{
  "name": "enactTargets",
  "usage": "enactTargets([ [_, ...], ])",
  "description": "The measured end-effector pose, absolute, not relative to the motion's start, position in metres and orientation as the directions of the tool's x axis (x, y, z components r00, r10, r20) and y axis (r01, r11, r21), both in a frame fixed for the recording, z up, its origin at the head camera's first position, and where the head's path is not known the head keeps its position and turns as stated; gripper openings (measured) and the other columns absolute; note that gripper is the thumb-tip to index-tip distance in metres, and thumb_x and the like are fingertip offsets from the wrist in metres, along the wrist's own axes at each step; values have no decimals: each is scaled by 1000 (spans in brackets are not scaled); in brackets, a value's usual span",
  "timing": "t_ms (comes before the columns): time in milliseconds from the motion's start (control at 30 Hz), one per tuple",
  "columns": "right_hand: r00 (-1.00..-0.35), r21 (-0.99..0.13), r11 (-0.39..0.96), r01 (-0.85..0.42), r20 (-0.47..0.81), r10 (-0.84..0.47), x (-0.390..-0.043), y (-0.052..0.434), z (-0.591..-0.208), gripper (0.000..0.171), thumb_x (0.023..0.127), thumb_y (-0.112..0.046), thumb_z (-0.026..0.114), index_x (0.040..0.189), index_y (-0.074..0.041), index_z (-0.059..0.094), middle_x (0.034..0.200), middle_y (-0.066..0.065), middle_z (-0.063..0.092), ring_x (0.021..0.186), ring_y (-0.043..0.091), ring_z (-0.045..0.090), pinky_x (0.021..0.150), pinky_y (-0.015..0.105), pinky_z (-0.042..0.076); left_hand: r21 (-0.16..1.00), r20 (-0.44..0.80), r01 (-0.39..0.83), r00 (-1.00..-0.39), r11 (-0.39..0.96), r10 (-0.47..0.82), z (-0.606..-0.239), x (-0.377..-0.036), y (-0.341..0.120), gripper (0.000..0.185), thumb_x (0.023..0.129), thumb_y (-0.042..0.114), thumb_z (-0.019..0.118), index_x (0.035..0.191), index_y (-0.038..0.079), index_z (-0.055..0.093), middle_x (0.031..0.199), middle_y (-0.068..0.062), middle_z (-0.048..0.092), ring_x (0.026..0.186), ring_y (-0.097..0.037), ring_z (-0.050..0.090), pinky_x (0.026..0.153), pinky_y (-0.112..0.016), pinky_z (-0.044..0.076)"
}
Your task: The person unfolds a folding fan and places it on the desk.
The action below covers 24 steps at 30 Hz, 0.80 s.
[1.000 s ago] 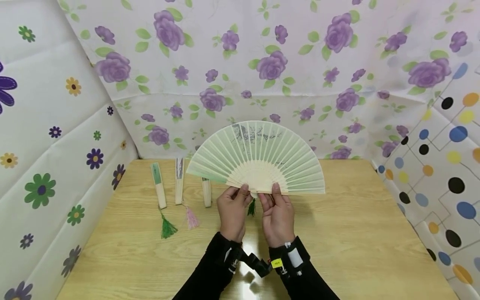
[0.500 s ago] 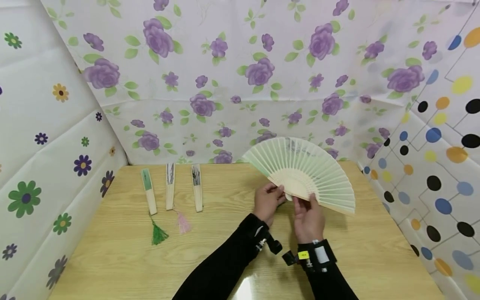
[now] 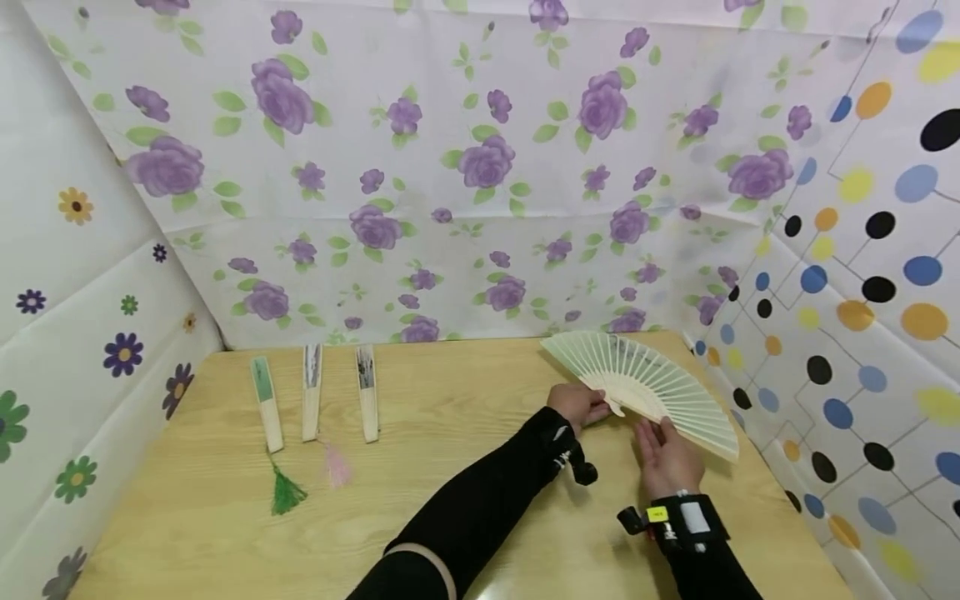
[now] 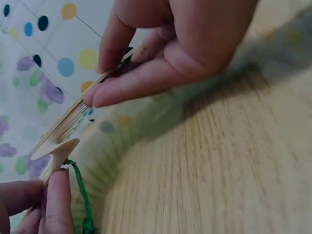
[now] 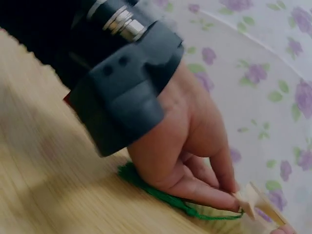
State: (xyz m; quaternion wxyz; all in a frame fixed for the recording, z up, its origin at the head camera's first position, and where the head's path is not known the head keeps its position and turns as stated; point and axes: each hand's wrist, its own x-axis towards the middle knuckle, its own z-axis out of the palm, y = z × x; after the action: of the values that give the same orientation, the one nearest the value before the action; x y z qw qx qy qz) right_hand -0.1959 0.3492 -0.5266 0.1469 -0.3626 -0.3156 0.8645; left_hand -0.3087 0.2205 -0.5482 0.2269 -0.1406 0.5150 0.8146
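Head view: one open fan (image 3: 652, 385), three folded fans (image 3: 311, 393).

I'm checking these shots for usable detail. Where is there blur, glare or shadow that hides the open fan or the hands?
Head view: sharp and evenly lit, the open fan clear, glare on the table near the bottom edge. Left wrist view: dim, the left hand and right hand soft, table grain smeared. Right wrist view: the strap and table blurred, shadow under the left hand.
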Motion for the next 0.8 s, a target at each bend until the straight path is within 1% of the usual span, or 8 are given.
enactTargets([
  [133,-708,-627,-777,56,-574,412,-192,368,-531,35,119,-19,59,153,-16,57,117,-1,69,116,7,72,110,18,62,768,-507,-543,-839,-339,197,-555,-312,235,8,99,-13,78,105,-9,75,96,-25,84,76,-27,84,82,-38,75],
  [267,-730,-620,-779,88,-573,374,-197,372,-535,42,120,-16,57,161,-16,50,108,-2,73,111,7,73,113,16,59,791,-533,-547,-836,-273,130,-550,-316,235,5,102,-8,78,105,-11,79,105,-29,85,91,-34,88,81,-36,74],
  [367,-709,-630,-771,88,-584,396,-203,369,-538,50,119,-13,56,168,-14,46,101,-1,75,108,7,75,112,17,60,818,-533,-539,-842,-204,85,-544,-315,233,6,103,-5,78,101,-11,80,105,-29,85,99,-36,88,80,-35,74],
  [433,-685,-648,-757,89,-591,425,-206,368,-538,55,119,-11,56,172,-13,43,100,-1,76,110,8,75,110,17,61,833,-523,-525,-850,-174,62,-539,-314,231,5,101,-8,79,98,-12,79,102,-30,84,97,-38,88,78,-36,74],
  [567,-649,-658,-747,92,-609,456,-210,367,-535,56,119,-10,56,174,-10,43,110,0,76,124,9,73,110,18,62,849,-516,-518,-855,-110,45,-531,-316,228,7,99,-7,82,93,-11,82,93,-28,85,92,-38,88,77,-38,74],
  [667,-651,-650,-754,94,-613,447,-212,369,-531,56,119,-11,55,174,-10,42,117,1,74,128,9,71,110,18,62,868,-492,-494,-870,-58,38,-528,-319,226,8,99,-3,84,92,-8,83,89,-25,85,91,-37,88,76,-38,75],
  [733,-658,-640,-762,97,-616,434,-213,371,-529,55,119,-11,55,173,-10,43,115,1,74,127,9,71,111,18,62,888,-461,-460,-887,25,26,-528,-321,225,11,99,3,86,92,-5,84,88,-23,85,90,-36,88,77,-38,74],
  [800,-662,-642,-759,109,-616,427,-213,371,-528,55,120,-12,54,173,-10,42,113,0,74,126,8,71,111,18,61,895,-442,-438,-896,86,33,-528,-322,225,13,100,6,86,97,-6,84,91,-23,86,92,-36,88,80,-39,74],
])
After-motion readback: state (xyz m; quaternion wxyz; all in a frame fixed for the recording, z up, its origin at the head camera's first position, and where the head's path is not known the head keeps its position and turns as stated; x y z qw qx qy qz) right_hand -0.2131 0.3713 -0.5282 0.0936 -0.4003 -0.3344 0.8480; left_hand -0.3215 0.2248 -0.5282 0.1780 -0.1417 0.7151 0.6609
